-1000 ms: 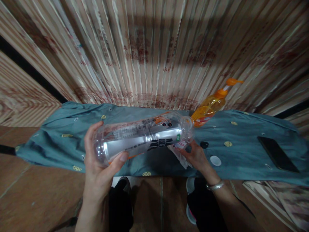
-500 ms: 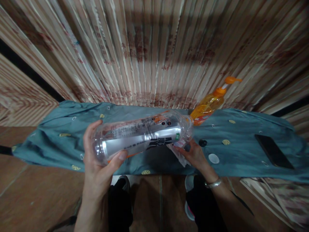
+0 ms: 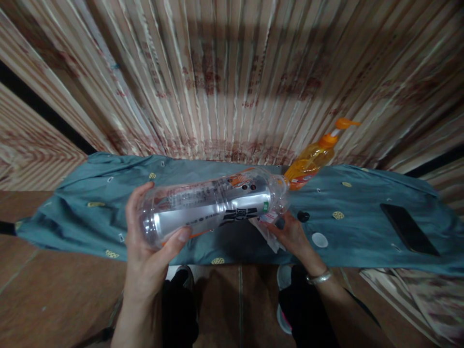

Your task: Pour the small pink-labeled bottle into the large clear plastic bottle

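Note:
A large clear plastic bottle [image 3: 210,205] with a silver and orange label lies tilted in the air, its neck to the right. My left hand [image 3: 150,241] is wrapped round its base end. Near the bottle's neck, my right hand [image 3: 288,234] pinches a crumpled whitish wrapper [image 3: 267,235] that hangs under the bottle. Behind the neck stands an orange pump bottle [image 3: 308,162] with amber liquid. Just right of my right hand are a small black cap [image 3: 303,215] and a round white disc [image 3: 320,240].
A teal patterned cloth [image 3: 72,212] covers the narrow table. A black phone [image 3: 409,229] lies at its right. A pleated curtain [image 3: 224,82] hangs along the back edge. My feet are on the tiled floor [image 3: 221,309] below.
The view has shifted very slightly. Both hands keep their hold, and the bottle and wrapper stay almost where they were.

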{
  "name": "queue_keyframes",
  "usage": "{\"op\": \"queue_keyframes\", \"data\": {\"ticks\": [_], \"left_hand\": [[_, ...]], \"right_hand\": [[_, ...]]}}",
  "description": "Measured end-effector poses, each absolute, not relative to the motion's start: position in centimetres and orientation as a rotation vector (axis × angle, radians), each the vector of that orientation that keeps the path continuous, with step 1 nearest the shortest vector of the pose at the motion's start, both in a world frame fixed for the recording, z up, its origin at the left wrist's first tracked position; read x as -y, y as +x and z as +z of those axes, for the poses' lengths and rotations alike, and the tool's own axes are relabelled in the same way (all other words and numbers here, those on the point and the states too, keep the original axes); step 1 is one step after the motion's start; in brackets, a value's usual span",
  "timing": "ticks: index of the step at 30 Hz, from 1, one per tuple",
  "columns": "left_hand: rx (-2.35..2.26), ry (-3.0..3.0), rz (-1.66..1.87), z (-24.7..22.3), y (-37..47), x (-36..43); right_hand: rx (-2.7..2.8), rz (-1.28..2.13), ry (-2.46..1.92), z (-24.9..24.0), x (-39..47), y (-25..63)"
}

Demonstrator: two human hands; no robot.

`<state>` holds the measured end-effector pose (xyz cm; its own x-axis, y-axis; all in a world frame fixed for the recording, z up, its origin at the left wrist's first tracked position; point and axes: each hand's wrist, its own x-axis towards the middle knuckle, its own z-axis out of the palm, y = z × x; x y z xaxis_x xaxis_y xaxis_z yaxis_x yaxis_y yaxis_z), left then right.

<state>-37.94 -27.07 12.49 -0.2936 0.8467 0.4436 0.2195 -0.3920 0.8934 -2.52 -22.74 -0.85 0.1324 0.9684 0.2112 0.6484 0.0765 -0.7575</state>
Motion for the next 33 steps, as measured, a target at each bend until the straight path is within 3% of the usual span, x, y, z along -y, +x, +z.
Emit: {"op": "queue_keyframes", "data": {"ticks": [33], "left_hand": [[-1.427,1.410,1.708,12.8,-37.7,27.4]], "right_hand": [[1.611,0.540,-1.620,-0.8,22.9,-2.7]]}}
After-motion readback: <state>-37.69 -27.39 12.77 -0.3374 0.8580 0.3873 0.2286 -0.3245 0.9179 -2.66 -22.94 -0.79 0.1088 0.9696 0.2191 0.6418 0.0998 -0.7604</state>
